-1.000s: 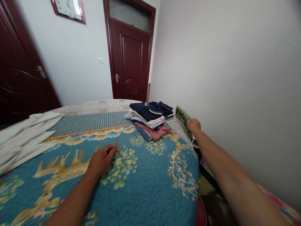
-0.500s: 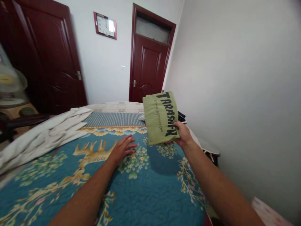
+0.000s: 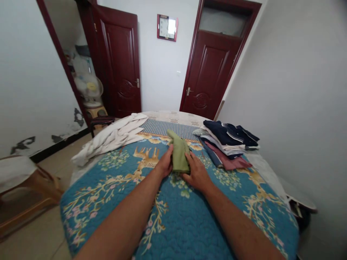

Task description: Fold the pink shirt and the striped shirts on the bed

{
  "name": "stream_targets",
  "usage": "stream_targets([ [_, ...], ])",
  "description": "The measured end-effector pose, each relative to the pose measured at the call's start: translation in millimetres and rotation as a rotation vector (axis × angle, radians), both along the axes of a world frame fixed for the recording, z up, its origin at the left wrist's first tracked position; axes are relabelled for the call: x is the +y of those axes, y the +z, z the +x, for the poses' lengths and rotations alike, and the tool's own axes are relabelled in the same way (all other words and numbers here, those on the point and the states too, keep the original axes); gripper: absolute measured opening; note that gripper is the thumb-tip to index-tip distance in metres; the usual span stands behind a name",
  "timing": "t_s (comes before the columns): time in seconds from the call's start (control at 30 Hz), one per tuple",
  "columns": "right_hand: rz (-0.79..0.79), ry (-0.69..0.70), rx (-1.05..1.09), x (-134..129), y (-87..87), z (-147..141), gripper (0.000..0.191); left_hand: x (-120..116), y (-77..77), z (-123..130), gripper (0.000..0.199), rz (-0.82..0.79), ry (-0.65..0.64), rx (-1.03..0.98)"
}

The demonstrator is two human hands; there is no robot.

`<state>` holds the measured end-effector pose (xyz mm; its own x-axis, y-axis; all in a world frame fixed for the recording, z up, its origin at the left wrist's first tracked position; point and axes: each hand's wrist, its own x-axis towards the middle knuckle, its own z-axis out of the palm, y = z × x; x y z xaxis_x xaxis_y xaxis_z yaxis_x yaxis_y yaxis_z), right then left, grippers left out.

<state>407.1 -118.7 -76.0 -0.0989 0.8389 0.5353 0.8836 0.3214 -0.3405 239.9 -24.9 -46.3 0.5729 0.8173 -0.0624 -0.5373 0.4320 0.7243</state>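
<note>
- The left hand [image 3: 164, 165] is lying against the left edge of the folded green garment [image 3: 179, 156], its fingers curled round that edge and gripping the cloth.
- The right hand [image 3: 197, 174] is pressing on the garment's right side, fingers [image 3: 189, 159] spread and flat, thumb tucked at the lower edge; whether it is pinching the cloth or only resting on it I cannot tell.
- The green garment is sitting on the bed [image 3: 195, 231], near the middle of the blue quilt with its deer and flower pattern, one end rising a little toward the far side.
- A stack of folded clothes [image 3: 226, 141], dark blue on top with white and pink layers beneath, is lying to the right of the garment, near but apart from it.
- A crumpled white sheet [image 3: 114, 137] is trailing off the bed's far left corner.
- Two dark red doors [image 3: 120, 68] are standing behind the bed, with a wall clock [image 3: 167, 27] hanging between them.
- A fan [image 3: 90, 88] is standing in the open doorway at the left.
</note>
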Motion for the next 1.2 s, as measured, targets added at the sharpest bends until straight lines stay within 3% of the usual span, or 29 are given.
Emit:
stream_targets([
  [0.1,0.009,-0.01,0.1,4,5.5,2,0.076,-4,-0.7,2,0.061,0.05,-0.005,0.009],
  [0.2,-0.025,-0.036,0.307,9,8.8,11,0.054,-5,-5.9,3,0.054,0.092,0.026,0.148],
  [0.33,-0.05,0.005,0.598,11,10.2,28,0.048,-4,-10.2,6,0.045,0.182,0.094,0.356],
  [0.57,-0.127,0.073,1.597,23,8.3,28,0.049,6,-4.2,2,0.023,0.184,0.341,0.455],
  [0.67,-0.096,0.006,1.804,32,2.3,34,0.041,20,-2.9,-15,0.029,0.181,0.476,0.449],
  [0.77,-0.018,-0.212,1.651,36,-3.8,53,0.042,35,-3.2,-33,0.034,0.147,0.577,0.398],
  [0.9,0.124,-0.449,0.921,28,-3.3,69,0.068,44,-1.9,-43,0.037,0.1,0.556,0.298],
  [1.03,0.142,-0.26,0.252,13,0.2,50,0.079,40,2.9,-39,0.04,0.03,0.376,0.169],
  [1.13,0.029,-0.153,0.01,5,-0.7,27,0.08,36,5.8,-37,0.044,-0.023,0.267,0.073],
  [1.2,-0.037,-0.143,-0.051,6,-0.5,19,0.064,33,6.1,-37,0.045,-0.004,0.282,0.069],
])
